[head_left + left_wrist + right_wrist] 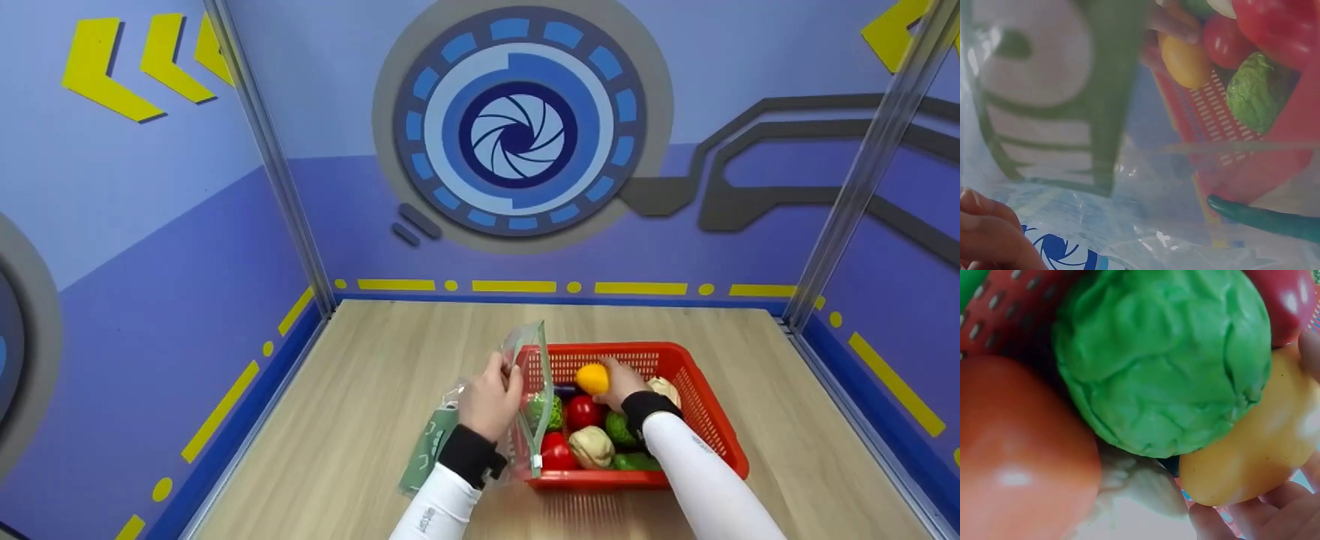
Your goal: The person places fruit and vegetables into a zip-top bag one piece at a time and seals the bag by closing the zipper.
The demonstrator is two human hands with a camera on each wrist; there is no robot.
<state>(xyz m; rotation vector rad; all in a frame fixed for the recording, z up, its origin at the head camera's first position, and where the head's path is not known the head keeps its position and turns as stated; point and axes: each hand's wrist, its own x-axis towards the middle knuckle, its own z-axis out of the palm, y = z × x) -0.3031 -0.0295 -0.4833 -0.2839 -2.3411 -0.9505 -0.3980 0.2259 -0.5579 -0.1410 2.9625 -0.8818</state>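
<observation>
My left hand [491, 401] grips a clear zip bag [546, 390] with green edging, standing upright along the left side of a red basket [716, 420]. In the left wrist view, green print [1112, 95] covers part of the clear plastic. Over the basket, my right hand [622, 382] holds a smooth yellow-orange fruit [592, 379], its fingers [1286, 512] curled against it. In the right wrist view a green cabbage [1168, 365] partly covers the fruit. A red tomato [584, 412] lies just below it.
Also in the basket are a pale bulb-shaped vegetable [592, 447], a red pepper [557, 452], a green vegetable [636, 461] and a dark purple one [566, 391]. Green printed plastic [429, 450] lies left of my left wrist on the wooden table [360, 420]. Panels surround the table.
</observation>
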